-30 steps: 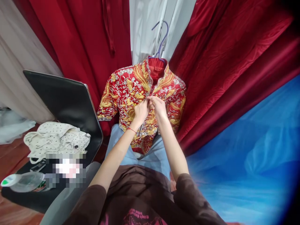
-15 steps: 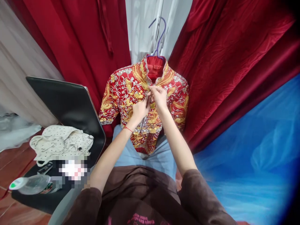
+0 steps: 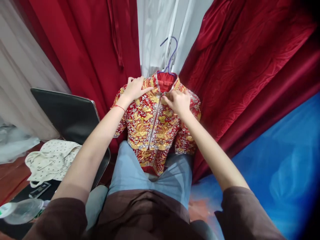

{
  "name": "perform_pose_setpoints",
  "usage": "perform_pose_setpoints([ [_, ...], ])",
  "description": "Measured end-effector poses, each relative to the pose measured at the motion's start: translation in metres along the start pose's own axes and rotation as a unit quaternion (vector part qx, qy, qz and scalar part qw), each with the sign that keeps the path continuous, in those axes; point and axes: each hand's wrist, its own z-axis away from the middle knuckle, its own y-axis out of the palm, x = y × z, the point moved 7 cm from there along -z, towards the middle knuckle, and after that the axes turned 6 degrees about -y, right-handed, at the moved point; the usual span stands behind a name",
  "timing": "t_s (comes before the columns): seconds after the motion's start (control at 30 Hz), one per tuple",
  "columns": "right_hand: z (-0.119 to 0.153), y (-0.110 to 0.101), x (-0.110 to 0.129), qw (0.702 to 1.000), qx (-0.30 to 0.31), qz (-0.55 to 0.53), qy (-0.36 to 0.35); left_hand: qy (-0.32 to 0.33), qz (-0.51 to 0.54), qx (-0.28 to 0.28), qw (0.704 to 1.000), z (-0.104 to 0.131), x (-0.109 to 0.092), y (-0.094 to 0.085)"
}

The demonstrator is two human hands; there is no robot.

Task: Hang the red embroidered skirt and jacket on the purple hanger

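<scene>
A red jacket [image 3: 142,123] with dense gold and silver embroidery hangs upright on a purple hanger [image 3: 170,60] in front of me, its hem between my knees. Its front is joined along a silver-edged centre line below the stand-up collar [image 3: 165,83]. On the shoulder at the left lies my left hand [image 3: 135,89], thumb stretched toward the collar and fingers spread over the shoulder's top. My right hand [image 3: 179,101] rests on the upper chest just right of the collar, thumb apart from the bent fingers. Part of its fingertips is hidden.
Red curtains [image 3: 87,50] flank a white curtain [image 3: 155,36] behind the jacket. At the left, a black chair [image 3: 65,111] carries a dotted white cloth [image 3: 53,160], a small dark device [image 3: 39,190] and a plastic bottle [image 3: 23,210]. Blue fabric [image 3: 275,166] spreads at the right.
Both hands have left the jacket's centre front. The left moved up and left onto the shoulder; the right shifted right and its fingers parted. The jacket appears lower in view.
</scene>
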Motion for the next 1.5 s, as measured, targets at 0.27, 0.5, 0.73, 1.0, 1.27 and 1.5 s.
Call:
perform_pose_setpoints([
  [0.27,0.009,-0.035,-0.083,0.999,0.045,0.023,0.004,-0.058,0.006,-0.063,0.996,0.010,0.016,-0.006],
  [0.5,0.004,-0.051,-0.100,0.988,-0.042,-0.139,0.046,-0.110,0.031,-0.145,0.983,-0.008,0.018,-0.018],
  [0.73,0.025,-0.033,-0.122,0.940,0.025,-0.298,0.162,-0.091,0.089,-0.004,0.992,0.015,0.073,-0.013],
  [1.0,0.049,-0.039,-0.130,0.963,-0.085,-0.212,0.145,-0.196,0.006,-0.094,0.976,0.042,0.107,-0.032],
  [1.27,0.044,-0.021,-0.139,0.974,-0.056,-0.076,0.205,-0.208,0.038,0.012,0.977,0.044,0.109,-0.007],
  [1.5,0.035,-0.029,-0.051,0.979,-0.083,0.150,0.111,-0.061,0.018,-0.033,0.997,0.021,0.049,-0.011],
])
